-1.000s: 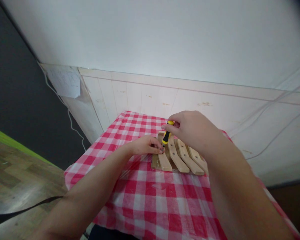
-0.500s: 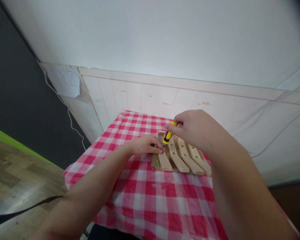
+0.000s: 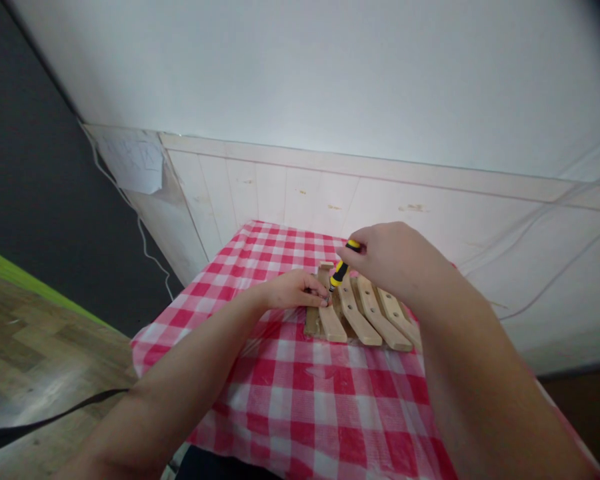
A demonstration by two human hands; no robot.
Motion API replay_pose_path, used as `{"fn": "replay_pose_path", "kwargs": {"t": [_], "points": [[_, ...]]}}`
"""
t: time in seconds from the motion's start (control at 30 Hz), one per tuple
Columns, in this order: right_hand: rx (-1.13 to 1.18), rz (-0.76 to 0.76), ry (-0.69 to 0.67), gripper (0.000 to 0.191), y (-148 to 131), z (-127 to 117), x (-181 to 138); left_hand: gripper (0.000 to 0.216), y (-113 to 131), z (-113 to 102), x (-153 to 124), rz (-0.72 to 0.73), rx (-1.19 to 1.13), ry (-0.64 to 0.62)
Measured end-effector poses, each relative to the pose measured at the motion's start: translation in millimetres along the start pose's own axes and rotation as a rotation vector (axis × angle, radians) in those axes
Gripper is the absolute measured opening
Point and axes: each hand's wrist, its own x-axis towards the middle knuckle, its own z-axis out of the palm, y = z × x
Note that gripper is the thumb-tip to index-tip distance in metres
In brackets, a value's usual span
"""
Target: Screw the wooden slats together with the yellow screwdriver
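In the head view, we see a sheet of paper (image 3: 137, 167) on the wall (image 3: 290, 193), well beyond our left hand (image 3: 293, 290); it bears faint lines that we cannot read.

Compared with a second ago, the screwdriver (image 3: 340, 272) leans further over toward our right hand (image 3: 390, 260), and its yellow and black bands show in a different arrangement, so the handle is turned about its own length. Our right wrist sits a little further out, and more of the outermost wooden slat on that side shows. Our left hand keeps nearly the same place, while the whole scene is slightly shifted.

The screwdriver stands tilted between our two hands. Its long axis slopes from the butt, up in our right fingers, down to the metal tip just beside our left fingertips, so it points down and leftward.

Our right thumb and fingers are closed on the top of the handle. Our left thumb and fingertips are drawn close together around the tip, over the nearest slat (image 3: 333, 327); we cannot tell whether they pinch anything there.

To the right of our left hand, three more bent slats (image 3: 363, 325) lie side by side on a wooden board (image 3: 311, 325), with dark round spots along them. Their long axes run away from us, with the near ends slanting to the right. Under both hands spreads a red and white checked tablecloth (image 3: 300, 400).
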Motion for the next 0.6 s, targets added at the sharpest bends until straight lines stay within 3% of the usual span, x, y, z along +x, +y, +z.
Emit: {"fn": "replay_pose_path", "kwargs": {"t": [0.27,0.33,0.47,0.53,0.6], "points": [[0.298,-0.296,-0.019,0.031,7.0,0.5,-9.6,0.013,2.8,0.2,0.6,0.005,-0.017,-0.004],[0.255,-0.264,-0.016,0.028,3.8,1.1,-6.9,0.013,2.3,0.3,0.9,0.006,-0.021,0.005],[0.050,-0.041,0.014,0.037,-6.6,5.4,1.0,0.013,-0.4,0.1,1.4,0.010,-0.035,-0.009],[0.062,-0.050,0.003,0.037,-7.4,7.0,1.7,0.013,-1.4,0.1,1.4,0.019,-0.042,-0.014],[0.146,-0.157,-0.024,0.033,-4.2,6.6,0.1,0.013,-1.8,0.2,1.2,0.024,-0.042,-0.010]]}}
